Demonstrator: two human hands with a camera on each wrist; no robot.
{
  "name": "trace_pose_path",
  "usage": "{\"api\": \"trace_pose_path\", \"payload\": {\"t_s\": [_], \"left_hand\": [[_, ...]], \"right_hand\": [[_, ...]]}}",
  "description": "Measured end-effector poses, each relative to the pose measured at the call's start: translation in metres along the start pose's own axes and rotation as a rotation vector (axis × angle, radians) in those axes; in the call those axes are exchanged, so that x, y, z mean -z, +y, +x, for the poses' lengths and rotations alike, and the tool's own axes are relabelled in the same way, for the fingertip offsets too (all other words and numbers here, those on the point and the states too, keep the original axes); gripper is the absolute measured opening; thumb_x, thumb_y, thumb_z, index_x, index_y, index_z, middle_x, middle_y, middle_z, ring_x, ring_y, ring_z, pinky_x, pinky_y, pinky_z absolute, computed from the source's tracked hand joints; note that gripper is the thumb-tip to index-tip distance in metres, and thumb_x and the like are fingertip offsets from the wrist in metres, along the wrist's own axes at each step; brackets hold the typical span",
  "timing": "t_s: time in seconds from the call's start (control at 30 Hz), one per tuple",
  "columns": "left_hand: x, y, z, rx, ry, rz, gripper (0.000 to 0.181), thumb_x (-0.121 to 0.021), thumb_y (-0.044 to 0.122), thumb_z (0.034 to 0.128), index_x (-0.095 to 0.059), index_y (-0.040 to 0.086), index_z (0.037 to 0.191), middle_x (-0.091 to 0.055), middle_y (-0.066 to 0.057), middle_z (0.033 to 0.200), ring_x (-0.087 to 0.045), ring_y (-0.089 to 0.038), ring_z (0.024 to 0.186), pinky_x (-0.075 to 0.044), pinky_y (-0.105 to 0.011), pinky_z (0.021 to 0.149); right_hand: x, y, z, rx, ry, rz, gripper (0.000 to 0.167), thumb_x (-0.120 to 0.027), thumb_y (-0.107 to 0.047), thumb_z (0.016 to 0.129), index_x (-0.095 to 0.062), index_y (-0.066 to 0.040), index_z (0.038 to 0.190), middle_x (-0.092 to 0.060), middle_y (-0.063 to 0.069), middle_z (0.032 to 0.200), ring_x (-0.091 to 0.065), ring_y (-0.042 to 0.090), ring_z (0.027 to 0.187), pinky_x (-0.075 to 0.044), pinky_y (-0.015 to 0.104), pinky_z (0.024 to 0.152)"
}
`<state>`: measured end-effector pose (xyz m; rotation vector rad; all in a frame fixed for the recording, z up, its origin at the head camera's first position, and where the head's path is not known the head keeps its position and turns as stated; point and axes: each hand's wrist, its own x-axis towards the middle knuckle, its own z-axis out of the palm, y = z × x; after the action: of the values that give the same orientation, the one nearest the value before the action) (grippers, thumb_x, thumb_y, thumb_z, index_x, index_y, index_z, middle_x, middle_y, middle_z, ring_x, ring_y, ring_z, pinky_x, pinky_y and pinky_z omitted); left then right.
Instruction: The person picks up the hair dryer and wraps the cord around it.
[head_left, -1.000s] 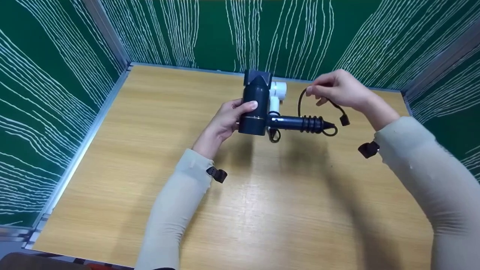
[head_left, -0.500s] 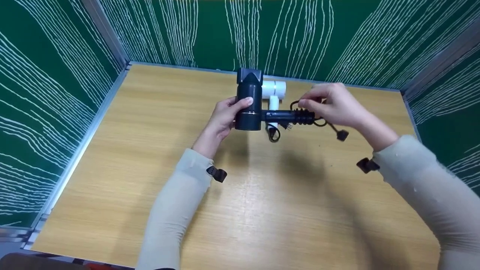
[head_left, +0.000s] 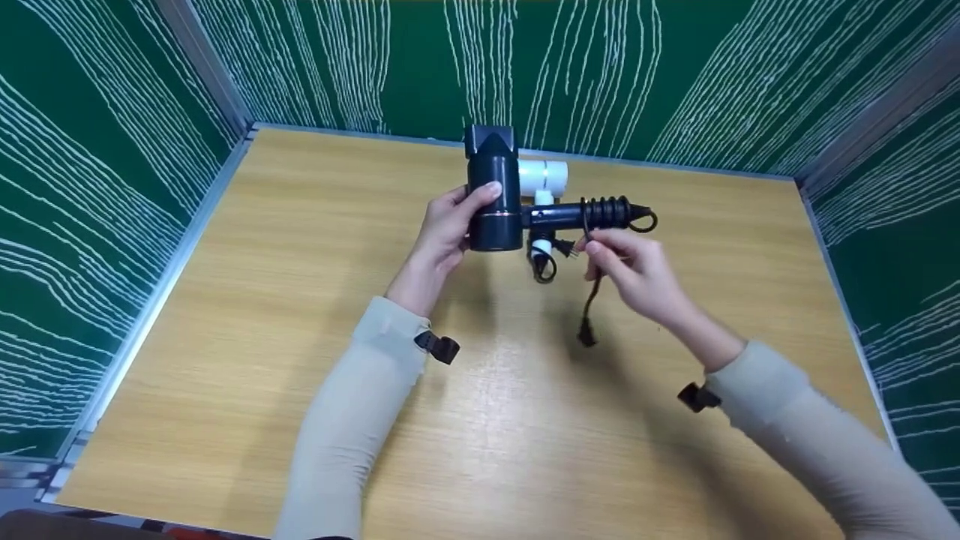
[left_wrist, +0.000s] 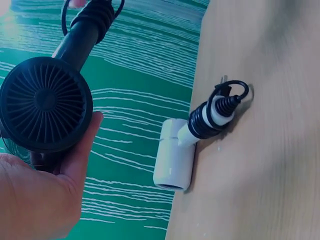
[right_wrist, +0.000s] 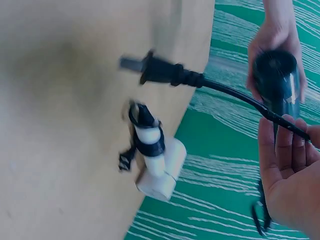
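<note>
A black hair dryer (head_left: 495,180) is held above the table, nozzle toward the back wall and handle (head_left: 555,217) pointing right. My left hand (head_left: 454,225) grips its barrel, thumb on top; the left wrist view shows the round rear grille (left_wrist: 46,102). Several turns of its black cord (head_left: 611,212) circle the handle near the end. Just below the handle, my right hand (head_left: 634,266) pinches the free length of cord between thumb and fingers. The two-prong plug (right_wrist: 160,68) hangs from that length, apart from the table.
Behind the black dryer a white hair dryer (head_left: 544,178) lies on the wooden table (head_left: 360,300), its black cord (left_wrist: 202,121) wrapped round its handle. Green walls (head_left: 420,67) with white wavy lines enclose the table at the back and sides.
My right hand has swung the cord from above the handle down to its near side, laying it round the handle. My left hand and the black dryer have shifted slightly left and back.
</note>
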<state>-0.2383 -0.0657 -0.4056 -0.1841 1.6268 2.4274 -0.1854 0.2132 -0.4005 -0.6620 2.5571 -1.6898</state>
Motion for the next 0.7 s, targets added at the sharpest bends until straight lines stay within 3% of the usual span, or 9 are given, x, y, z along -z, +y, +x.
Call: {"api": "trace_pose_path", "payload": {"t_s": [0.13,0.37,0.53,0.7], "left_hand": [[-0.003,0.002,-0.001,-0.007,-0.001,-0.001,0.056,-0.079,0.033,0.0953,-0.064,0.003,0.139,-0.068,-0.016,0.131,-0.066,-0.031,0.116,-0.056,-0.047,0.098],[-0.006,0.003,-0.002,-0.001,0.010,-0.013,0.054,-0.079,0.032,0.0951,-0.065,0.004,0.139,-0.068,-0.016,0.131,-0.065,-0.031,0.117,-0.055,-0.048,0.100],[-0.006,0.005,-0.002,0.009,0.020,-0.021,0.056,-0.081,0.033,0.0940,-0.064,0.004,0.139,-0.068,-0.015,0.132,-0.064,-0.032,0.120,-0.053,-0.049,0.103],[-0.004,0.004,-0.002,-0.013,0.010,-0.017,0.054,-0.079,0.032,0.0946,-0.064,0.002,0.138,-0.067,-0.016,0.130,-0.063,-0.031,0.117,-0.054,-0.047,0.100]], "right_hand": [[-0.010,0.011,-0.005,-0.028,-0.001,0.126,0.025,-0.054,-0.005,0.112,-0.071,0.012,0.117,-0.067,0.017,0.087,-0.071,0.017,0.078,-0.063,0.028,0.082],[-0.020,0.024,-0.013,-0.107,0.045,0.306,0.026,-0.053,-0.006,0.112,-0.071,0.011,0.119,-0.068,0.019,0.089,-0.072,0.017,0.082,-0.065,0.037,0.081],[-0.024,0.028,-0.017,-0.128,0.063,0.355,0.027,-0.054,-0.006,0.112,-0.070,0.014,0.121,-0.072,0.014,0.091,-0.073,0.018,0.085,-0.065,0.038,0.082],[-0.026,0.030,-0.018,-0.168,0.067,0.385,0.025,-0.057,-0.010,0.111,-0.072,0.008,0.120,-0.069,0.028,0.095,-0.074,0.019,0.084,-0.065,0.041,0.083]]}}
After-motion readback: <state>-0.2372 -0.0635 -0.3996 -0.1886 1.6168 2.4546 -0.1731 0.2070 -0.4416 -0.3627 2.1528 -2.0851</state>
